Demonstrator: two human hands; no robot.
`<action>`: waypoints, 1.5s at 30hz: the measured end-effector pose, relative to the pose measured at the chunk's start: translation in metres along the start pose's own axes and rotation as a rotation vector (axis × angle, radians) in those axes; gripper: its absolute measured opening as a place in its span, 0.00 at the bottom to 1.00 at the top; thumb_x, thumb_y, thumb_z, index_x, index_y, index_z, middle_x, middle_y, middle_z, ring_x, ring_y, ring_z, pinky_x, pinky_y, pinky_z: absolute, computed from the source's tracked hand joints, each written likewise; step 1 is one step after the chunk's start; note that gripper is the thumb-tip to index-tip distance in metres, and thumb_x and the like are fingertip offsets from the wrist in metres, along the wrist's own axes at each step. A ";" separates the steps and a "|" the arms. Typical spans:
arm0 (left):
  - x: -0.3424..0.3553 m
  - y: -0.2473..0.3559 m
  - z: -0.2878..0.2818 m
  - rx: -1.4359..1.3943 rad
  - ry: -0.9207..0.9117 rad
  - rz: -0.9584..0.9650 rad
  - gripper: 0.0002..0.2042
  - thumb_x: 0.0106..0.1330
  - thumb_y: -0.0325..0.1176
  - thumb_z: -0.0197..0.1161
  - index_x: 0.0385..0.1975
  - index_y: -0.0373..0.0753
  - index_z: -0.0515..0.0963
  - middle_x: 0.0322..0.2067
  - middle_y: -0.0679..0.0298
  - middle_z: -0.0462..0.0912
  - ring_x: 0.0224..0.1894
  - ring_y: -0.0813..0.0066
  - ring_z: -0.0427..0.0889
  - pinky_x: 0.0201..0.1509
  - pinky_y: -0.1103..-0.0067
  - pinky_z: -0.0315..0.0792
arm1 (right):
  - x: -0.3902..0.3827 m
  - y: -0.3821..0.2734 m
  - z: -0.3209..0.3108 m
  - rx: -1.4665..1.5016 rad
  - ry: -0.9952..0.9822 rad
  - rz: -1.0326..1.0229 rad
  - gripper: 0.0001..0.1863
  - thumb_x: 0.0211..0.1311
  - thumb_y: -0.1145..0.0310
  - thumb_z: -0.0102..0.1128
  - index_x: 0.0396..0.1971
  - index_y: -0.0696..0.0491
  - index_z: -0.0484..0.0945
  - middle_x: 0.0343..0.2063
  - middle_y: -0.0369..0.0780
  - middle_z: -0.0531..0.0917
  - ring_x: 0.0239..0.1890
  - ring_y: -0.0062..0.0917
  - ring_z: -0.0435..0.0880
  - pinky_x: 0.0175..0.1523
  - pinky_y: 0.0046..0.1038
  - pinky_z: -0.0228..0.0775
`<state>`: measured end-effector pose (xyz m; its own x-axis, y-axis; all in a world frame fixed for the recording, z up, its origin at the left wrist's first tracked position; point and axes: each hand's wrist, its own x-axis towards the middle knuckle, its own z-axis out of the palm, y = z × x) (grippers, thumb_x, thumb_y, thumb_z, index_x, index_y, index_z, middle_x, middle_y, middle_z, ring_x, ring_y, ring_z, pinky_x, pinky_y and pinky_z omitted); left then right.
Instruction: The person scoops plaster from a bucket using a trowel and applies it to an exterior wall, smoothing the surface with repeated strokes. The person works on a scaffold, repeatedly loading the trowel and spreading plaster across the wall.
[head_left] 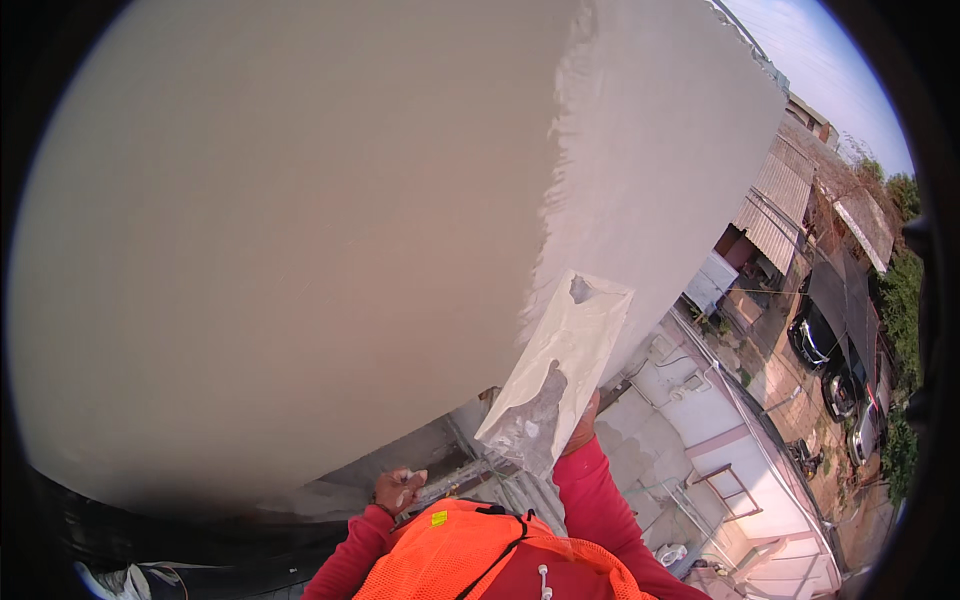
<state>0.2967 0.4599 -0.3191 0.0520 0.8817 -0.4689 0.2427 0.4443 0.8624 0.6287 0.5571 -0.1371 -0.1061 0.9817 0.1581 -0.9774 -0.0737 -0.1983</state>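
In my right hand is a flat rectangular plastering trowel, its face smeared with pale plaster and partly bare metal at both ends. The hand is mostly hidden behind the blade, and its visible fingers are closed. The blade's upper end overlaps the freshly coated white strip of the wall. Low down to the left, my left hand is closed, with whitish smears on the fingers. It lies beside a pale, plaster-marked bar; whether it grips that bar or something small, I cannot tell.
A smooth grey-beige wall face fills the left and middle, meeting the white coat along a ragged edge. Far below on the right are a pale building, parked cars and corrugated roofs. Dark sheeting lies lower left.
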 end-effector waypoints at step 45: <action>-0.024 -0.156 -0.061 0.147 0.495 -0.146 0.21 0.66 0.54 0.65 0.36 0.38 0.87 0.35 0.54 0.90 0.34 0.54 0.89 0.40 0.64 0.82 | 0.145 0.026 0.340 -1.032 -0.475 -0.260 0.16 0.74 0.63 0.65 0.36 0.51 0.65 0.18 0.33 0.72 0.16 0.17 0.72 0.21 0.25 0.72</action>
<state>0.1990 0.3792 -0.4307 -0.4474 0.7973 -0.4052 0.3482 0.5726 0.7422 0.5261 0.6377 0.2092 -0.1955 0.7656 0.6129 -0.3898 0.5128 -0.7649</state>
